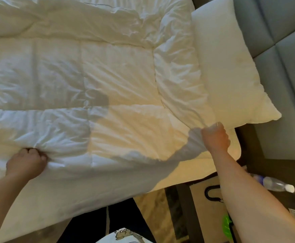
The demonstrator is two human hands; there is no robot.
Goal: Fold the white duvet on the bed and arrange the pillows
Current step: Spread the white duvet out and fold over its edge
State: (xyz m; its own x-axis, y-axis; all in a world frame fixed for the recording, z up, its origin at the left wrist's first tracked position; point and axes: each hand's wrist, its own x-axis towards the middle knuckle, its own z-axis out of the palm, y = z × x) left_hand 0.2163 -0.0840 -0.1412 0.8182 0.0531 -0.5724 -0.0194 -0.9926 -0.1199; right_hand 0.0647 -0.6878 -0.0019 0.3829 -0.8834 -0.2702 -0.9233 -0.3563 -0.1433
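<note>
A white quilted duvet (94, 81) lies spread across the bed, wrinkled, filling most of the view. One white pillow (225, 67) rests at the right against the headboard, partly overlapping the duvet's right edge. My left hand (26, 163) is clenched on a bunch of duvet fabric near its front edge at the lower left. At the duvet's near right corner, just below the pillow's lower end, my right hand (215, 137) is closed on a pinch of the fabric and pulls it taut.
A grey padded headboard (286, 55) runs along the right. Below it a dark bedside table (258, 172) carries a plastic water bottle (274, 184), a coiled black cord (211, 193) and a green object (227, 225). My dark trouser legs (108, 220) stand at the bed's edge.
</note>
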